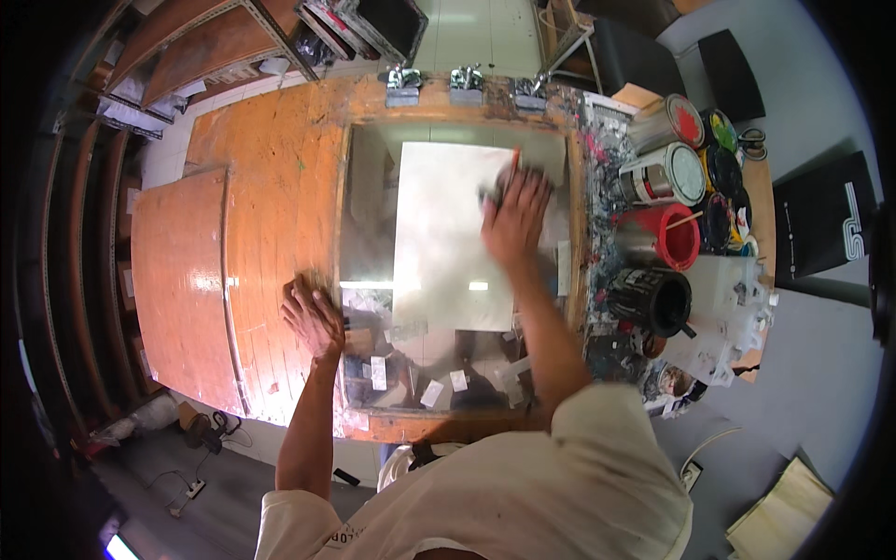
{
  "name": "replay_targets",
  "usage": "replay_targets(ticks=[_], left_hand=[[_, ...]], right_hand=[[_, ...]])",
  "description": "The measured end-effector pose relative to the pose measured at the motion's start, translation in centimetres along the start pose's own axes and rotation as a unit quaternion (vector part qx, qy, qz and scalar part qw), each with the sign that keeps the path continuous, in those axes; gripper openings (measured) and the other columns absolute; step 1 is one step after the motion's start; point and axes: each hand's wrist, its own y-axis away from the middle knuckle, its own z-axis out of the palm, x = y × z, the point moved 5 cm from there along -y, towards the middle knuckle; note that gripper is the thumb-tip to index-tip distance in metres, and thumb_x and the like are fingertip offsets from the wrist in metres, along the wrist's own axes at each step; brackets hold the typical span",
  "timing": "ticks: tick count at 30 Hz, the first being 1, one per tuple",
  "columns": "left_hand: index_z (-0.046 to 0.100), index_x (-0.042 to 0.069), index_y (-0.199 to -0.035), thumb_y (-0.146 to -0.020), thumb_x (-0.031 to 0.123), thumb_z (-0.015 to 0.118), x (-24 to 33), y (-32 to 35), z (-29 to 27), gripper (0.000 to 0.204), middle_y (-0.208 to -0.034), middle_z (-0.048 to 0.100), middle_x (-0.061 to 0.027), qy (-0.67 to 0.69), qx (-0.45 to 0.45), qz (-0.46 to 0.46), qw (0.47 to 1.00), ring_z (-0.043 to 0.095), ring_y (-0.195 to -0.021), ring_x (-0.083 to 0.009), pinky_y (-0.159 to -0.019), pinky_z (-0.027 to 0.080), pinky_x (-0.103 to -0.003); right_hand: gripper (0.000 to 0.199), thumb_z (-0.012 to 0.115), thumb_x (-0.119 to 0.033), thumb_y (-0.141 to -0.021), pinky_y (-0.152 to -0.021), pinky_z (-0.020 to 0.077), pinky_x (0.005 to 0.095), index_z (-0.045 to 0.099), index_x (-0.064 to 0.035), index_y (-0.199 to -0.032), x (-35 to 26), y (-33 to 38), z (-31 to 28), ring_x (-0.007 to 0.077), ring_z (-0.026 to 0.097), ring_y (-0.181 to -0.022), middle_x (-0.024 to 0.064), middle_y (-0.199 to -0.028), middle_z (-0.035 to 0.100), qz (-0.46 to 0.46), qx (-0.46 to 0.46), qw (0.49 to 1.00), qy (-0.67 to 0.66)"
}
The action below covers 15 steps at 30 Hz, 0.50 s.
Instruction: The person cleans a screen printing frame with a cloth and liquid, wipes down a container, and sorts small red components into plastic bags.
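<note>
The right hand (pixel 515 217) presses flat, fingers spread, on a dark rag (pixel 492 192) at the upper right part of the white sheet (pixel 443 233), which lies on the glass panel (pixel 369 233) of the orange table (pixel 271 187). The left hand (pixel 313 315) rests open on the table, just left of the panel. Paint cans (pixel 665 210) stand right of the panel.

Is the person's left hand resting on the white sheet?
No: the left hand lies flat on the orange wooden table, beside the glass panel, while the right hand presses the white sheet.
</note>
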Motion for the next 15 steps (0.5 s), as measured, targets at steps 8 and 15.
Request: replay_targets(ticks=[8, 15], left_hand=[[0.042, 0.005, -0.136, -0.099, 0.029, 0.036, 1.7, -0.5, -0.3, 0.044, -0.135, 0.041, -0.0167, -0.002, -0.020, 0.018, 1.000, 0.043, -0.113, -0.0378, -0.096, 0.032, -0.048], [0.043, 0.004, -0.135, -0.099, 0.028, 0.036, 0.0, 0.0, -0.5, 0.045, -0.134, 0.042, -0.0175, -0.007, 0.002, 0.014, 1.000, 0.043, -0.114, -0.0376, -0.096, 0.033, -0.048]], right_hand=[[0.054, 0.050, -0.020, -0.091, -0.113, 0.0238, 0.0537, 0.038, 0.0099, -0.134, 2.5, -4.2, 1.5, 0.0459, 0.037, -0.130, 0.0313, -0.134, 0.043, -0.070, 0.089, 0.993, 0.036], [0.041, 0.057, -0.016, -0.089, -0.112, 0.0267, 0.0510, 0.053, 0.0075, -0.122, -1.9, -3.9, 0.6, 0.0404, 0.041, -0.129, 0.0256, -0.134, 0.048, -0.149, 0.000, 0.987, -0.064]])
